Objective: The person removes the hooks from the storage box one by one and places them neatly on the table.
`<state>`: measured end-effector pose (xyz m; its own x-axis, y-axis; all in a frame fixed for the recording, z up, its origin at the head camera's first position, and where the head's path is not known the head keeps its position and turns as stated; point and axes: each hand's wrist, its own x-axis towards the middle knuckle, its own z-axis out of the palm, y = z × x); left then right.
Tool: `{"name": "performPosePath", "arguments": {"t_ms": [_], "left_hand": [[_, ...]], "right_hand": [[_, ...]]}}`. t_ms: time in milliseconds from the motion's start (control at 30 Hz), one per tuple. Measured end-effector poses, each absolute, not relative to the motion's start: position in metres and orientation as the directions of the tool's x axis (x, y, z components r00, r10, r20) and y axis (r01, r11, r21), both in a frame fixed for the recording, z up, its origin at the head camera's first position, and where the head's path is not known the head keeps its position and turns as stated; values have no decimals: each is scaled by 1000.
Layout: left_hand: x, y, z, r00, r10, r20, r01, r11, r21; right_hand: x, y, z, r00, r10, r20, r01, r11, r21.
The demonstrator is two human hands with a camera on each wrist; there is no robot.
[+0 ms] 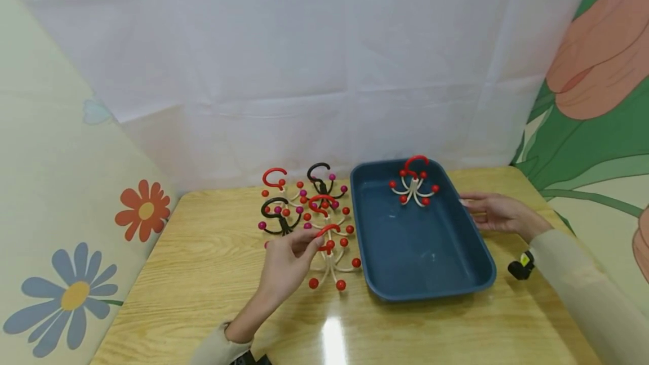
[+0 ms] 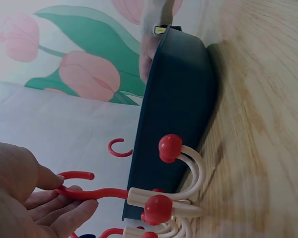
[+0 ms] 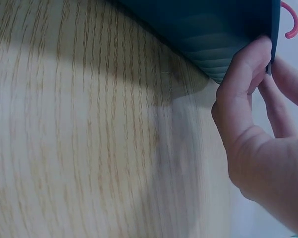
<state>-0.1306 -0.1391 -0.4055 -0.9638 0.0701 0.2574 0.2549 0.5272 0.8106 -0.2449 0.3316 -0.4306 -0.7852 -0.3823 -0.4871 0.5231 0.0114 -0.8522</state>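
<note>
My left hand pinches the red hook top of a white claw-shaped hanger between thumb and fingers. Its curved white arms end in red balls, close over the wooden table in the left wrist view, where the red hook shows plainly. To the right lies a dark blue tray, whose right rim my right hand grips. The right wrist view shows thumb and fingers on either side of that rim. One red-and-white hanger stands at the far end inside the tray.
Left of the tray, several more hangers cluster on the table: a black one with magenta balls, another black one behind, and red-topped white ones, including one at the back. A white sheet hangs behind the table.
</note>
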Motion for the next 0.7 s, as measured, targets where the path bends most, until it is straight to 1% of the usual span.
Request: {"name": "performPosePath", "arguments": {"t_ms": [200, 433, 700], "left_hand": [[-130, -139, -407, -965, 72, 253, 251, 537, 805], [-127, -143, -405, -942, 132, 308, 328, 550, 768], [-128, -144, -400, -927, 178, 330, 369, 589, 718]], "right_hand": [[-245, 331, -431, -787, -378, -488, 523, 12, -852], [-245, 332, -432, -787, -385, -482, 523, 0, -853], [-244, 333, -431, -783, -399, -477, 518, 6, -855]]}}
